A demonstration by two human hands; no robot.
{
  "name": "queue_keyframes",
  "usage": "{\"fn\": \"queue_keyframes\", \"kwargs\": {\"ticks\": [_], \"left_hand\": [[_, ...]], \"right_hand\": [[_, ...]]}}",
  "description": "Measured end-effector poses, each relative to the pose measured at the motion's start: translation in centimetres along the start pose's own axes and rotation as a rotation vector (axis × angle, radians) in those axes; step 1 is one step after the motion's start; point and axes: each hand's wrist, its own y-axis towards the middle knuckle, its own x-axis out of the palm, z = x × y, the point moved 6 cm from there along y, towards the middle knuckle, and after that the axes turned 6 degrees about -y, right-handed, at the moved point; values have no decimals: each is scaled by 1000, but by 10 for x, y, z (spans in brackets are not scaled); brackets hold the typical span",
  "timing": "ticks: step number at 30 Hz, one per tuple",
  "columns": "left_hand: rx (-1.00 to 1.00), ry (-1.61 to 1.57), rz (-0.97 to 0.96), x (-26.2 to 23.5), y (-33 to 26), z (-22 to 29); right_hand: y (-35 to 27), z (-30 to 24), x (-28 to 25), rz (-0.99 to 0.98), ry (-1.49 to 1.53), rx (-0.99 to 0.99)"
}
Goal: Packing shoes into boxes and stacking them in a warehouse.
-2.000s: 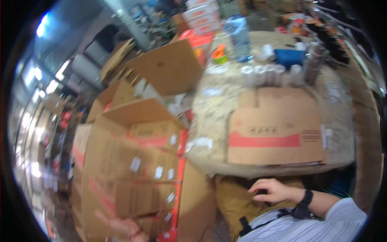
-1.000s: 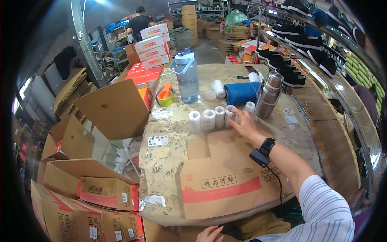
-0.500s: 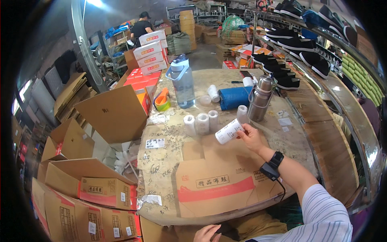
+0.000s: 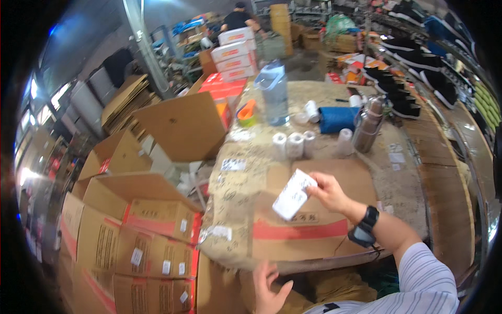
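My right hand (image 4: 329,192) pinches a white roll of printed labels (image 4: 294,195) above the worktable, tilted with its lower end toward the left. Beneath it lies a flattened cardboard sheet (image 4: 308,242) with a red stripe. At the table's near edge my left hand (image 4: 269,290) is raised, fingers apart and holding nothing. Beyond the held roll, several more white rolls stand upright, among them a middle one (image 4: 295,145) and one (image 4: 344,142) beside a steel thermos (image 4: 369,124).
A blue water bottle (image 4: 274,97), orange tape dispenser (image 4: 247,113) and blue bundle (image 4: 337,120) sit farther back. Brown shoe cartons (image 4: 151,251) fill the left side. Black shoes (image 4: 402,97) line the right-hand rack. A person (image 4: 238,20) works in the background.
My right hand has brought the label roll nearer and turned it more upright. My left hand has risen farther into view, its fingers spreading. The whole view has shifted.
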Motion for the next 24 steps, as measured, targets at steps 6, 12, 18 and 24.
{"fn": "queue_keyframes", "kwargs": {"ticks": [6,12,18,24], "left_hand": [[-199,-523,247,-5,38,28],[-115,-708,253,-32,5,6],[33,-74,239,-46,-8,27],[197,321,306,-53,-29,44]], "right_hand": [[-78,-32,97,-193,-104,-174],[-112,-30,123,-313,-10,-108],[-135,-45,127,-284,-252,-147],[-145,-58,136,-291,-293,-299]]}}
